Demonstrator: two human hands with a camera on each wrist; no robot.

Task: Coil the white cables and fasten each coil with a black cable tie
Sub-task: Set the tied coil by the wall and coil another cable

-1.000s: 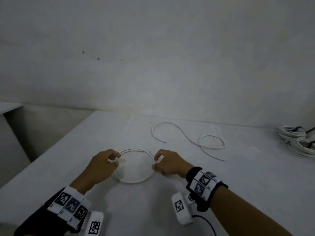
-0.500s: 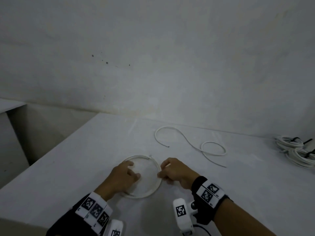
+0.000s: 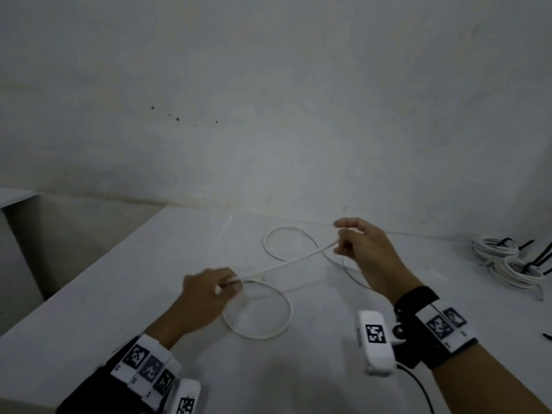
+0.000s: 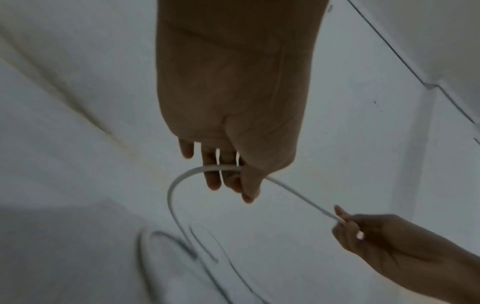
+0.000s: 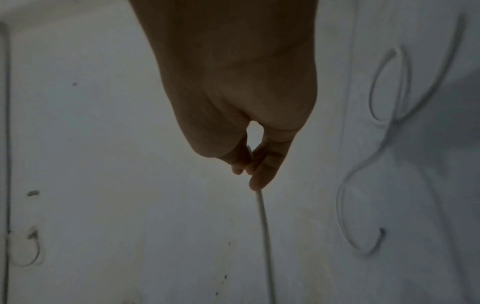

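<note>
On the white table [image 3: 125, 294], near its front edge: a loop of white cable [image 3: 270, 334], pinched at its top by the left hand [image 3: 206, 297], thumb pressed against curled fingers [image 4: 211, 181] around the strand. From that pinch, a straight stretch of the same cable, drawn taut up and to the right and raised off the surface. At its far end, gripped between thumb and fingertips of the right hand [image 3: 363, 249], index finger lifted a little above the rest; seen from the right wrist as a tight pinch with the strand [image 5: 265, 226] running away below the fingertips [image 5: 259, 181]. Behind the taut stretch, lying loose on the table: a second white cable [image 3: 276, 234], curved in an open S and partly hidden by the right hand. Far right, by the wall: finished coils [image 3: 507, 264], stacked, bound with black cable ties [image 3: 537, 258].
</note>
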